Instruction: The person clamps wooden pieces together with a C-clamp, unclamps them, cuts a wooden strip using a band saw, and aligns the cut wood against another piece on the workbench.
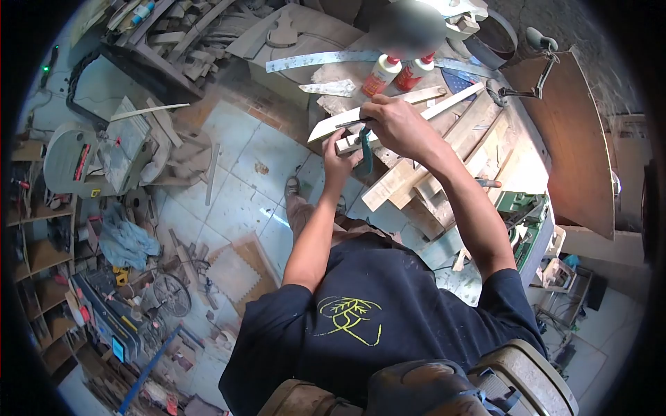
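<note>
Dark short-sleeved T-shirt [423, 298], yellow-green line-drawn emblem [349, 320], brownish trousers [301, 220], greyish shoe [292, 186]

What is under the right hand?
A pale wood piece and green-handled tool show at the edge of the right hand; what its palm covers cannot be seen.

2 bottles [381, 75] on workbench [345, 72], wood piece [334, 124] before them, boards [395, 182] to its right, lamp [535, 38] farther right

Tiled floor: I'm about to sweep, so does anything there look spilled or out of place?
Yes: a brown patch on the pale tiles, left of the left hand in the view. It stands out against the lighter surface; whether it is spill, dirt or debris I can't tell.
</note>
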Available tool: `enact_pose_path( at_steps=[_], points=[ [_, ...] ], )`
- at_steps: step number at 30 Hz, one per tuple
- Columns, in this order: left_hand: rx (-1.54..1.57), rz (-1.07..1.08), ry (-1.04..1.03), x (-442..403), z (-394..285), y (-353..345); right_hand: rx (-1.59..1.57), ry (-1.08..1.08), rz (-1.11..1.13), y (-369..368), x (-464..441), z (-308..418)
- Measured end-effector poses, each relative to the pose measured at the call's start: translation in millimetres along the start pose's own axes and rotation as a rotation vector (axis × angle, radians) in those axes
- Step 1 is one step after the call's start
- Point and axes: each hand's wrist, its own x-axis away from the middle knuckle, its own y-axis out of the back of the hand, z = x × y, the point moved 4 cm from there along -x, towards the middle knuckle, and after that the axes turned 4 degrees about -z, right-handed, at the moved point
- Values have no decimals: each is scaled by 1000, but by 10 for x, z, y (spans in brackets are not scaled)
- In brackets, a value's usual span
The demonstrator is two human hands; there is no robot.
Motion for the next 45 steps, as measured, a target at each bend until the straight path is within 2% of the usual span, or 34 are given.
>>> enact_pose_path(
  at_steps=[2, 5, 11, 20, 23, 35, 38, 41, 44, 45],
  points=[
    [-231, -67, -125, 19, -166, 33, -2, -2, 3, 6, 4, 6],
    [-308, -47, -183, -22, -485, 5, 9, -2, 16, 21, -9, 11],
    [-427, -115, -229, 57, -709, -40, -1, -7, 40, 59, -6, 50],
    [-430, -83, -194, 30, -720, -113, 16, 12, 52, 53, -6, 51],
    [-452, -119, -256, 21, -689, -123, 21, 2, 59, 51, 1, 59],
    [-525, -71, -255, 38, -597, -106, 10, -2, 61, 58, 6, 51],
    [-491, -125, -309, 93, -772, -118, 14, -11, 72, 58, 4, 56],
    [-423, -354, -382, 396, -604, 17, 3, 3, 67, 66, 9, 49],
    [-285, -53, -207, 722, -610, 33, 3, 3, 75, 63, -6, 40],
    [-279, -52, -309, 751, -755, -46, 4, -1, 82, 61, -8, 47]
  ],
)
